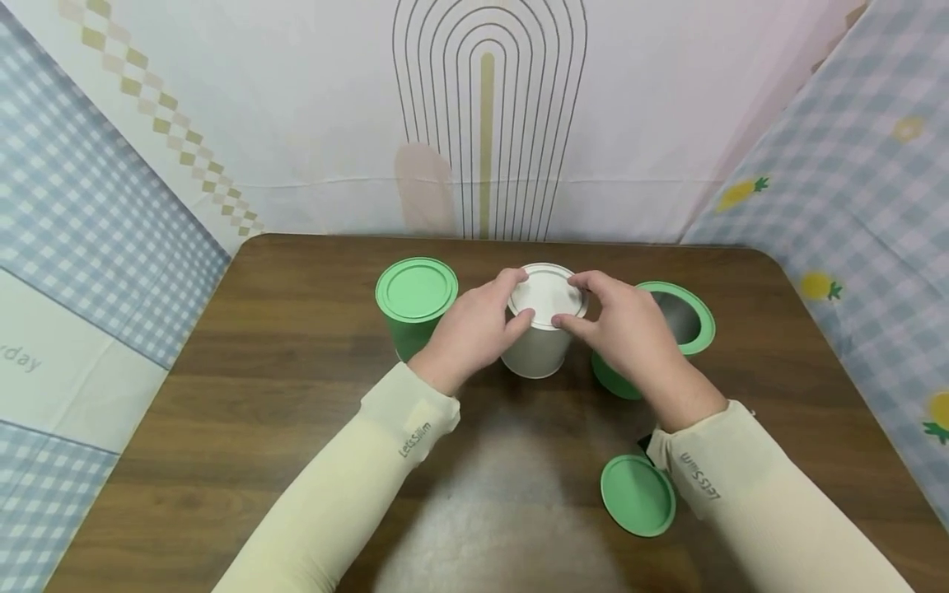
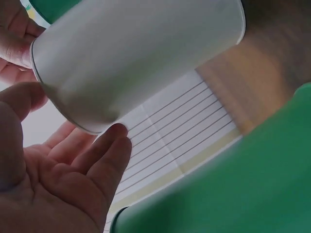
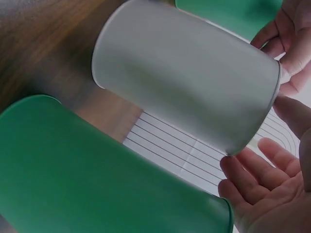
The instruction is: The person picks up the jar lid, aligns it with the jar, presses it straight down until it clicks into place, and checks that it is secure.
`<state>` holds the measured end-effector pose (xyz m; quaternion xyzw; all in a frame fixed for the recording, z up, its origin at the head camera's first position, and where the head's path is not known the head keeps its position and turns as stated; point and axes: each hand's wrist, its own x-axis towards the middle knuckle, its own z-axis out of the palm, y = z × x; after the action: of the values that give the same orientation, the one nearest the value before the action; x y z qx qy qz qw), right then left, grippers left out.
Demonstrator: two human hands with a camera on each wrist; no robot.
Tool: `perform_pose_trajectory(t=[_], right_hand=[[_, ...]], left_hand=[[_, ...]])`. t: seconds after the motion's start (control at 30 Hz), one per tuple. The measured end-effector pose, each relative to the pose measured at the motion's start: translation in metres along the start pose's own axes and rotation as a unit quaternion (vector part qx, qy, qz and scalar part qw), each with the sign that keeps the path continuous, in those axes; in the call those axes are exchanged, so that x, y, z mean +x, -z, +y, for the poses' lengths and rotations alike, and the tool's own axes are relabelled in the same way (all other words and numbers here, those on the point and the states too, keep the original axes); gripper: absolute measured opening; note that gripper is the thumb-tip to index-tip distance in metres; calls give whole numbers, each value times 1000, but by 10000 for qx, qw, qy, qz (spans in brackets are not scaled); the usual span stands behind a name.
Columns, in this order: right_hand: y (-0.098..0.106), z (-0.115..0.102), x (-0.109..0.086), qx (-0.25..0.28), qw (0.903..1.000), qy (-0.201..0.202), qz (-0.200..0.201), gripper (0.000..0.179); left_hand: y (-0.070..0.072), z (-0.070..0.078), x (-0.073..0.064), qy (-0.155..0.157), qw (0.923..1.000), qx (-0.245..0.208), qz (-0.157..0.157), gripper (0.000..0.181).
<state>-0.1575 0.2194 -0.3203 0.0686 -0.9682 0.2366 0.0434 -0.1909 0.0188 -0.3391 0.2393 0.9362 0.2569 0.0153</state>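
At the back middle of the wooden table stands an upright white can [image 1: 534,356] with its white lid [image 1: 547,298] on. My left hand [image 1: 476,325] holds the lid's left rim, thumb at the near side and fingers farther back. Mirroring it, my right hand [image 1: 626,321] grips the right rim the same way. In the left wrist view, the thumb and fingertips of the left hand [image 2: 73,170] are right at the can's rim. The right wrist view shows the right hand [image 3: 272,179] likewise at that rim.
A lidded green can [image 1: 418,292] stands left of the white one. To the right is an uncovered green can [image 1: 619,379], partly behind my right hand. A green lid [image 1: 639,496] lies at the front right, by a small black object [image 1: 645,445] near the sleeve. Patterned cloths [image 1: 319,123] hang around the table.
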Motion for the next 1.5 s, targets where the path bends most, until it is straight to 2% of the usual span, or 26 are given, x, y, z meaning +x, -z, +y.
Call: perform_pose_trajectory(t=[0.2,0.4,0.53,0.7,0.8,0.97,1.2,1.33,1.5], right_hand=[[6,-4,1,37,10000,72,48,53],[7,-8,-1,5,9997,-184,-131,58],[3,-9,-3,-50,9994,-225,-245,59],[-4,-5,-8,49,9998,62,197,58],[-6,-2,-13,35,9983,293,508,57],[-8,-1,-19,32,9954,574,766,56],[-9,4,-27,106,9942,628,864,54],[-10,6,-31,102,9934,671,928,55],[-10,7,-37,107,9935,683,901,56]], left_hand=[[2,-4,-2,-191,9981,-368,454,49],[4,-3,-3,-174,9975,-532,421,48],[-3,-7,-7,-181,9946,-818,615,49],[-10,-11,-10,-364,9885,-1095,976,53],[-9,-10,-12,-362,9848,-1311,1076,58],[-5,-8,-18,-439,9843,-1371,1021,64],[-4,-2,-27,-766,9867,-1238,719,70],[-5,2,-32,-984,9849,-1223,737,72],[-6,2,-35,-1051,9832,-1226,853,72]])
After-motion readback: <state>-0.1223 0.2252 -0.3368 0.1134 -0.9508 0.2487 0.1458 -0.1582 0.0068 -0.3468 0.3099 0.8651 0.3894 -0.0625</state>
